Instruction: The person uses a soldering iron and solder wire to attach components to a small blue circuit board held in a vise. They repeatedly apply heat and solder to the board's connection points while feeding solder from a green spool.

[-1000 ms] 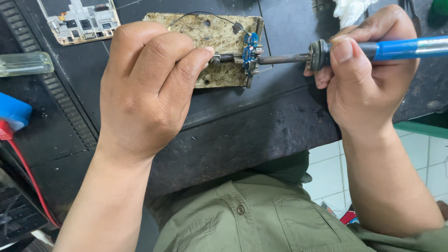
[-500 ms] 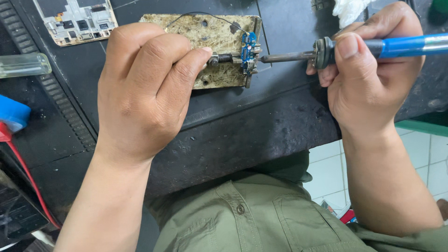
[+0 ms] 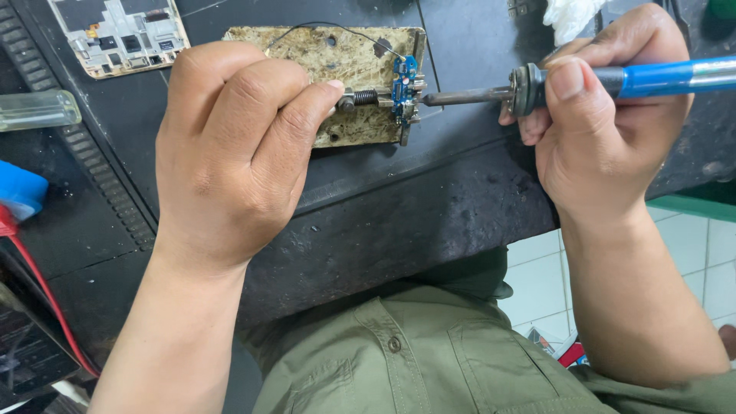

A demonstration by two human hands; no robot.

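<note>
My right hand [image 3: 606, 130] grips a soldering iron with a blue handle [image 3: 675, 77]; its metal tip [image 3: 452, 97] touches a small blue circuit board [image 3: 404, 86]. That board is clamped on a worn, stained holder block [image 3: 345, 69] on the dark bench. My left hand [image 3: 230, 153] is curled over the left part of the block, its thumb against a spring-loaded clamp screw [image 3: 360, 98]. A thin black wire [image 3: 322, 25] arcs over the block to the board. Whether the left hand pinches anything small is hidden.
A bare phone frame with exposed parts [image 3: 119, 34] lies at the top left. A clear plastic handle [image 3: 38, 109] and a blue object [image 3: 19, 192] with a red wire [image 3: 38, 284] sit at the left. White tissue [image 3: 571, 14] lies at the top right. The bench edge [image 3: 399, 238] runs just above my olive shirt.
The soldering iron's tip has shifted slightly upward and stays at the blue board. My left hand has barely moved.
</note>
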